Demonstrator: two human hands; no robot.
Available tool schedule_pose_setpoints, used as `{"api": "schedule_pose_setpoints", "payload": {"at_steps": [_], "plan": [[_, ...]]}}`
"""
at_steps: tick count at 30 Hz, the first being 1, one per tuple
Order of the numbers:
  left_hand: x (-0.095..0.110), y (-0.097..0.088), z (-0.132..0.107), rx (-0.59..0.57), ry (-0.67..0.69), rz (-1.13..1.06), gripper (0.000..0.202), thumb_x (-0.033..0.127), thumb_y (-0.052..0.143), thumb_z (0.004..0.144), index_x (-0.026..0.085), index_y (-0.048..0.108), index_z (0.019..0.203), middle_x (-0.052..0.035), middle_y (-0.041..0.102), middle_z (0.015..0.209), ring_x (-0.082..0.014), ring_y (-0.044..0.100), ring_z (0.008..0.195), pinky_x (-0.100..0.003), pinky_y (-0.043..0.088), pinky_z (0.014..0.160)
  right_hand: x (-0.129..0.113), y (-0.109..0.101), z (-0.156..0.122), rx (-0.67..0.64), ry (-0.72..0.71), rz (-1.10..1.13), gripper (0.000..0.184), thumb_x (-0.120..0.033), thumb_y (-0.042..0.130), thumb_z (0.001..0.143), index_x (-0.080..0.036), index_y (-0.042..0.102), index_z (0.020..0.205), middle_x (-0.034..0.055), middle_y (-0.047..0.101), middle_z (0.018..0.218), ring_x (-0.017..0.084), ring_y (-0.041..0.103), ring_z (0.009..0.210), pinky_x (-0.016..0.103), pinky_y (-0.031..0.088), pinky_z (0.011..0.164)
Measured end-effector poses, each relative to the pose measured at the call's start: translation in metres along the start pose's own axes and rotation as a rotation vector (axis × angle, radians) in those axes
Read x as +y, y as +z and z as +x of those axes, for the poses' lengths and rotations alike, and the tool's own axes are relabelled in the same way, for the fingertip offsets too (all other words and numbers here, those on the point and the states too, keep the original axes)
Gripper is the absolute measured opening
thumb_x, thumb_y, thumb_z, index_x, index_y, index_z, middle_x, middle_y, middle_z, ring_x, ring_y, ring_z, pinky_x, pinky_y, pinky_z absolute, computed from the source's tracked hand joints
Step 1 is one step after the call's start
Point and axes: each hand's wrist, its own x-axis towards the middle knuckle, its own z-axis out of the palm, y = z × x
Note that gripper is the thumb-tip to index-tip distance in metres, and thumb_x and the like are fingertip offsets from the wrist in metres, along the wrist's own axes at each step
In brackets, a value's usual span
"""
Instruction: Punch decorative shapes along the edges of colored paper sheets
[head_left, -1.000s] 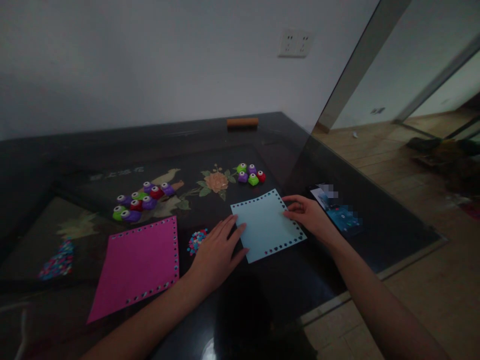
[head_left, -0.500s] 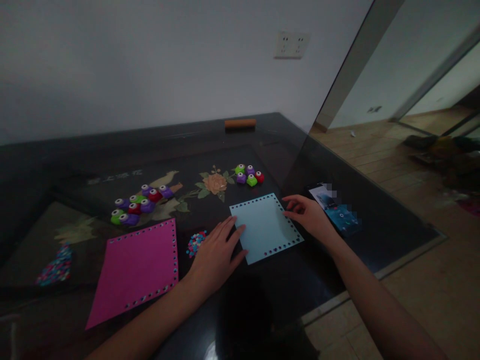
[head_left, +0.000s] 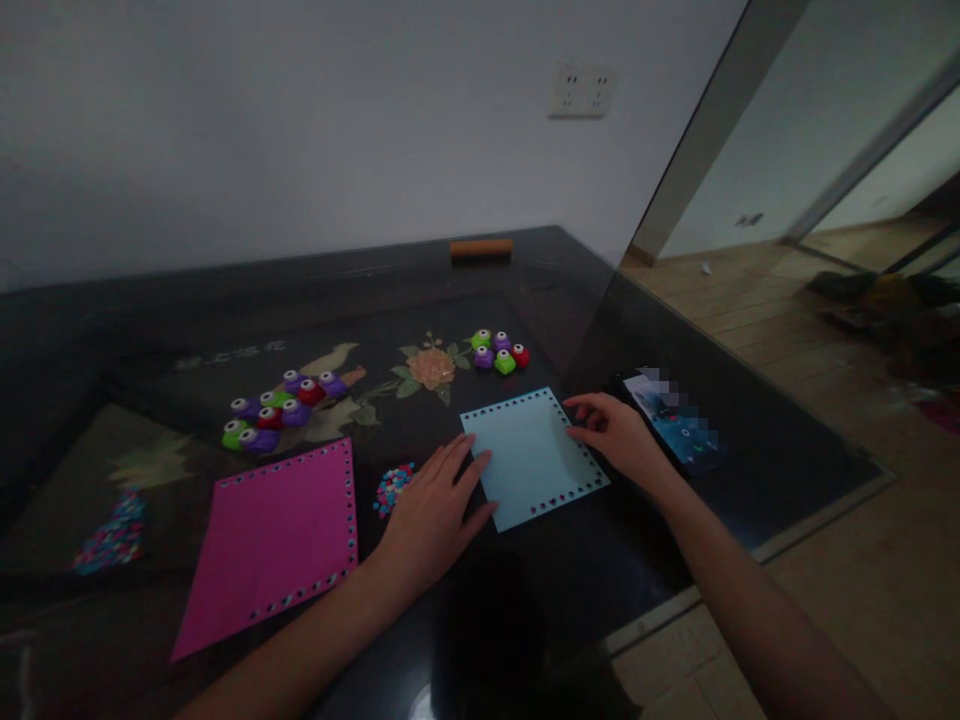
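A light blue paper sheet [head_left: 525,455] lies flat on the table, with small dark star-like shapes along three of its edges. My left hand [head_left: 435,500] rests with spread fingers on the sheet's left edge. At the right edge is my right hand [head_left: 619,435], its thumb and forefinger curved but apart, fingertips close to the border. Beside my left hand sits a small pile of coloured confetti [head_left: 391,487], partly covered by that hand. Farther left is a pink paper sheet [head_left: 277,545] with similar small shapes along its top, right and bottom edges.
Several purple, green and red craft punches [head_left: 281,410] stand behind the pink sheet, and another group [head_left: 500,352] stands behind the blue one. More confetti [head_left: 112,535] lies far left. A phone [head_left: 679,425] lies right; a brown roll [head_left: 481,248] lies near the wall.
Almost nothing differs. The blue sheet and the other table items appear shifted very slightly in view, and both hands keep their places at its edges.
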Motion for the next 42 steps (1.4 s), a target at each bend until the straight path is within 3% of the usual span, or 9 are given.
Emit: {"api": "schedule_pose_setpoints", "payload": {"at_steps": [8,32,42], "plan": [[0.001,-0.003,0.002,-0.04,-0.003,0.019,0.049,0.031,0.059,0.086,0.015,0.049,0.131,-0.0192,0.045,0.142,-0.0321,0.042,0.132,-0.049,0.04,0.105,0.002,0.0,0.0,-0.002,-0.014,-0.004,0.031,-0.013,0.069,0.07,-0.017,0.067,0.1,0.0012,0.056,0.081,0.014,0.051,0.066,0.03,0.044,0.062],[0.002,-0.005,0.003,-0.02,-0.017,0.003,0.049,0.029,0.06,0.086,0.015,0.048,0.131,-0.0172,0.046,0.142,-0.0303,0.043,0.131,-0.046,0.041,0.106,0.002,0.001,0.002,0.03,-0.043,-0.038,0.025,-0.016,0.067,0.072,-0.018,0.069,0.096,0.0015,0.057,0.079,0.014,0.052,0.065,0.029,0.044,0.062],[-0.005,-0.029,0.006,0.046,-0.002,-0.045,0.042,0.027,0.051,0.09,0.021,0.047,0.131,-0.0115,0.047,0.141,-0.0265,0.046,0.128,-0.046,0.043,0.104,0.002,0.002,0.003,0.073,-0.073,-0.034,0.017,-0.025,0.064,0.076,-0.018,0.07,0.09,0.0026,0.061,0.076,0.015,0.054,0.063,0.03,0.044,0.061]]}}
